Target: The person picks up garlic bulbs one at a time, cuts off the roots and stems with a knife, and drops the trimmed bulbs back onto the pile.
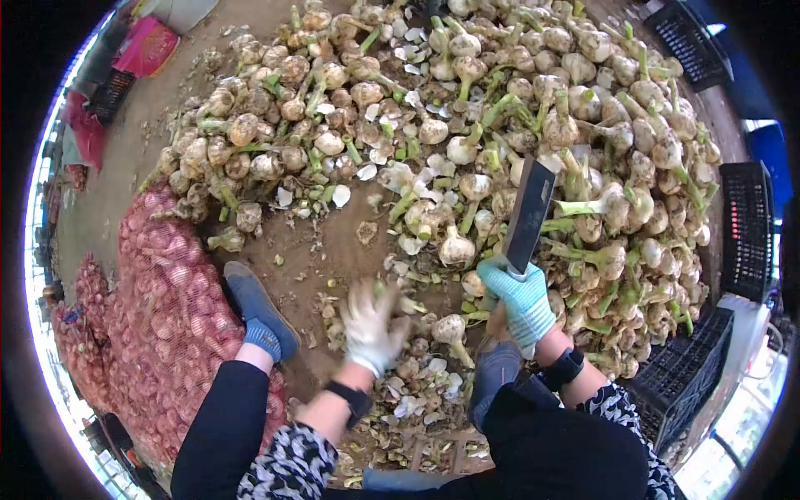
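Note:
In a teal striped glove, my right hand (521, 304) is closed round the handle of a cleaver (530, 215), whose dark broad blade points up and away over the garlic pile. My left hand (372, 327), in a white glove, is smeared by motion above the dirt floor, so its fingers do not show clearly. Just right of it lies a garlic bulb (449, 330) with a short stem. Another trimmed bulb (456, 248) sits farther forward, left of the cleaver. Cut stems and loose white skins are scattered around both hands.
A large heap of garlic with stems (642, 208) spreads ahead and to the right. On the left stands a full red mesh sack (167, 308) beside my shoe (258, 304). Black plastic crates (746, 229) line the right edge. A pink bag (146, 47) lies at the far left.

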Action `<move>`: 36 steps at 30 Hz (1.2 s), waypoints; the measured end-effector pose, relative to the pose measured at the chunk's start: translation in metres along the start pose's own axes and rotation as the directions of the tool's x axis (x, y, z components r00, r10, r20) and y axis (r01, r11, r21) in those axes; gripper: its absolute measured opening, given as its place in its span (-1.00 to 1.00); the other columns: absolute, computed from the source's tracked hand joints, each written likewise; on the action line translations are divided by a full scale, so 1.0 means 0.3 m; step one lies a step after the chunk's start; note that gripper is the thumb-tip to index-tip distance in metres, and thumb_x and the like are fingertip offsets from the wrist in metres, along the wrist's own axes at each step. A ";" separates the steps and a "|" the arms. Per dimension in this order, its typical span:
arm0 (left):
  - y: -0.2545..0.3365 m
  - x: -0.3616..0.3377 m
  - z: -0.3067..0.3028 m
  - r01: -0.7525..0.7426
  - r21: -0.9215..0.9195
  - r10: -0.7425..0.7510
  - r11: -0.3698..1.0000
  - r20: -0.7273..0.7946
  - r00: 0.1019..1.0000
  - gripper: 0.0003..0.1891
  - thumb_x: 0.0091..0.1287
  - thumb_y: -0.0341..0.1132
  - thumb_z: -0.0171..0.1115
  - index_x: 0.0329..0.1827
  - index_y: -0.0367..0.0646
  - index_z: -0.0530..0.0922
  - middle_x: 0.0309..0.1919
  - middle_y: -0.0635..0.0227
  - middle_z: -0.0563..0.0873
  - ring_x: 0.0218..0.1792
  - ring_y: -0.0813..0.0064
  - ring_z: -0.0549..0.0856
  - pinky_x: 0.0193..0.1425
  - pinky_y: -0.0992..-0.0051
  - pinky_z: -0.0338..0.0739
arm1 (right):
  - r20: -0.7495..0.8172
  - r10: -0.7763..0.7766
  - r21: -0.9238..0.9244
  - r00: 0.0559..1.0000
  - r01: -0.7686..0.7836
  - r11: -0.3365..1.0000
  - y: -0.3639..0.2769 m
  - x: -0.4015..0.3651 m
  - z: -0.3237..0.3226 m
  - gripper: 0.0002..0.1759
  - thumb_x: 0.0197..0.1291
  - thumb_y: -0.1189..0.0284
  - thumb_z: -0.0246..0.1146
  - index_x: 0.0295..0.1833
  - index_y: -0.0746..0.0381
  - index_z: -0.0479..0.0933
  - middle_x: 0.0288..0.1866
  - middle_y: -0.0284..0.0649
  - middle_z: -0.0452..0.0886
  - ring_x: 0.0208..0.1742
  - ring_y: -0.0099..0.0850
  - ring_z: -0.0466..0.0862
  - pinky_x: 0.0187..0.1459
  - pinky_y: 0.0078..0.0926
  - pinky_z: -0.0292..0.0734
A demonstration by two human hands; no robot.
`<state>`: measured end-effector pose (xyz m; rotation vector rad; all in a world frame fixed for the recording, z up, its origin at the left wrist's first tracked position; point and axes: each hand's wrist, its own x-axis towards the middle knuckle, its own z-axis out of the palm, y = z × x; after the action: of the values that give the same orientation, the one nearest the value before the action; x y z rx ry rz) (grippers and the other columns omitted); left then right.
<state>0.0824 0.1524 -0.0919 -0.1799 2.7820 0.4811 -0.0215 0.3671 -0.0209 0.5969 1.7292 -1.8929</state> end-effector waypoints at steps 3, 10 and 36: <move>0.116 -0.240 -0.010 -0.132 -0.008 0.129 0.991 0.287 0.949 -0.46 0.02 0.00 0.31 0.12 0.14 0.49 0.22 0.12 0.37 0.35 -0.01 0.20 0.34 -0.25 -0.02 | 0.025 0.016 0.038 1.000 -0.017 0.999 -0.036 -0.041 -0.001 -0.86 0.04 0.45 0.36 -0.27 0.25 0.59 -0.50 -0.42 0.57 -0.54 -0.67 0.48 -0.51 -0.67 0.38; 0.174 -0.530 -0.003 -0.284 0.211 0.093 0.935 0.628 0.772 -0.50 0.07 0.04 0.23 0.12 0.22 0.53 0.32 0.18 0.29 0.31 -0.02 0.25 0.22 -0.35 0.05 | 0.022 -0.431 -0.396 0.902 0.403 0.825 -0.221 -0.176 -0.125 -0.86 0.00 0.45 0.38 -0.30 0.24 0.60 -0.49 -0.43 0.59 -0.47 -0.72 0.48 -0.42 -0.71 0.42; -0.009 -0.277 -0.898 -0.246 -0.064 0.250 0.967 0.065 0.966 -0.46 0.14 -0.03 0.17 0.06 -0.29 0.52 -0.07 0.01 0.65 -0.03 0.10 0.63 0.08 0.31 0.50 | 0.291 -0.512 -0.307 0.808 0.586 0.750 -0.789 -0.757 0.000 -0.84 -0.01 0.45 0.37 -0.33 0.29 0.60 -0.58 -0.36 0.54 -0.59 -0.58 0.51 -0.53 -0.61 0.40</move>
<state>0.0856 0.0623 0.1754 0.1744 2.7337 0.6126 0.0058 0.3988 0.3045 -0.2848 2.2290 -1.7954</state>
